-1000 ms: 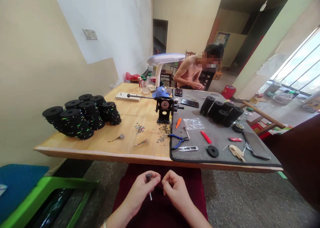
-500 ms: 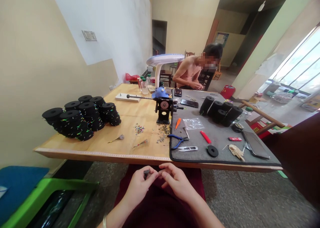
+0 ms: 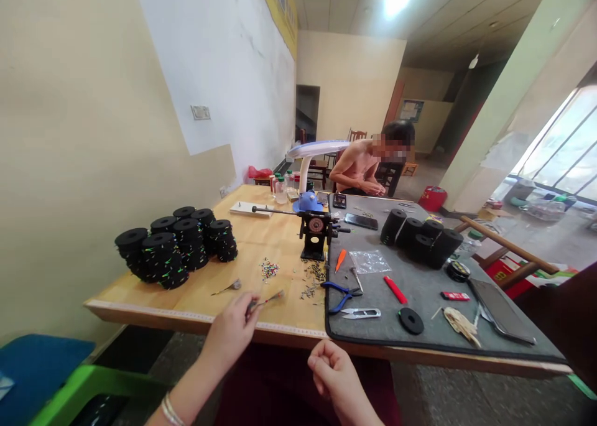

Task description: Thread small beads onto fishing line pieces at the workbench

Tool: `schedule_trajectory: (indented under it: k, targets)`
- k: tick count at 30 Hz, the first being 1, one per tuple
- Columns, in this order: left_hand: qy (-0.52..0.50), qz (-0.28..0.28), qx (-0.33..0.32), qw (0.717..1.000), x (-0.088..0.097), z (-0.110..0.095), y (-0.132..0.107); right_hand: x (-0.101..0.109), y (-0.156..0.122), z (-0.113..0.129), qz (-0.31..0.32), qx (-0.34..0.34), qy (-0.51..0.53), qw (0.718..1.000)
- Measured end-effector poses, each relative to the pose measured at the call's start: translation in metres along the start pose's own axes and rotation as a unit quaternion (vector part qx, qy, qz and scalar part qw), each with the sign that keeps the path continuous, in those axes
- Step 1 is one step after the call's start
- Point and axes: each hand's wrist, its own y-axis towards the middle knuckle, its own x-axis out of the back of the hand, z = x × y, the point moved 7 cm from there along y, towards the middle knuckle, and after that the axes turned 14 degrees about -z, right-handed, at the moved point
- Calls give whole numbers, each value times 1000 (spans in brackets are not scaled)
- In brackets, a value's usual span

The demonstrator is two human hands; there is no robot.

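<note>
My left hand (image 3: 236,323) is over the front of the wooden table, its fingers closed around a small dark piece (image 3: 253,303) whose kind I cannot make out. Its fingertips are at the thin end of a small bundle of fine strands with a red part (image 3: 275,296); whether they grip it is unclear. A similar small bundle (image 3: 233,285) lies just behind the hand. My right hand (image 3: 332,370) is just in front of the table edge, fingers curled and thumb pressed to the index finger. Anything inside that pinch is too small or hidden to name.
Black spools (image 3: 161,252) stand at left, more spools (image 3: 422,239) on the grey mat (image 3: 373,326). Beads (image 3: 269,268), a black clamp device (image 3: 314,236), blue pliers (image 3: 342,295), thread snips (image 3: 361,313) and a lamp (image 3: 305,174) lie between. A person (image 3: 361,165) sits beyond.
My hands have parted. The left moved forward and left, from over my lap to the small bundle on the table. The right hand's fingers curled closed. The camera view tilted up.
</note>
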Motion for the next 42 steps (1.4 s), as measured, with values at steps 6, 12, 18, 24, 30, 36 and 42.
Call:
schedule_trajectory:
  k: [6,12,18,24,30,36,42]
  targets:
    - [131,37,-7,991,-15,34,39,5,3,-6,-32,-15,83,996]
    - [148,27,-47,988,-16,13,40,15,2,-11,-62,-24,97,993]
    - [66,9,-144,987,-26,-65,21,18,-2,-11,-73,-33,89,993]
    - [1,140,-130,982,-97,-96,9,25,-7,-3,-67,-2,99,993]
    - [19,173,-124,977,-123,-92,14,31,-11,-3,-73,2,117,990]
    - [-14,158,-114,981,-119,-94,15,28,-13,-1,-75,-11,134,988]
    - [-141,133,-57,979,-81,-85,-10,33,-23,13,-80,38,100,991]
